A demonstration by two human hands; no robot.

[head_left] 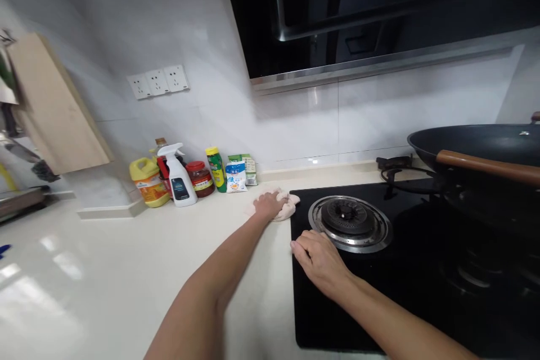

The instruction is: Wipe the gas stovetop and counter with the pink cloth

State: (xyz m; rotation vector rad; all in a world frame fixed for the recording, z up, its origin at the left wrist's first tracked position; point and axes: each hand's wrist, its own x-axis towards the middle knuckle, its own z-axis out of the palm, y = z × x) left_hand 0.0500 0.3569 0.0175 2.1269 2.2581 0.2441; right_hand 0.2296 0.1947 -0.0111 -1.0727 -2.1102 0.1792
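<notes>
My left hand (268, 205) presses down on a pale crumpled cloth (288, 208), which lies on the white countertop (169, 270) against the left edge of the black glass cooktop (337, 298). Its fingers rest over the cloth. Above the cooktop's left part is my right hand (318, 256), fingers curled in, just in front of the round gas burner (348, 216); nothing shows in its grip. The burner has no grate over it.
Left of the cloth stand a white spray bottle (177, 177), a yellow jug (148, 183), a red-lidded jar (199, 179), a green canister (216, 170) and small packets (235, 177). A large wok (472, 143) sits at right. The range hood (379, 11) overhangs.
</notes>
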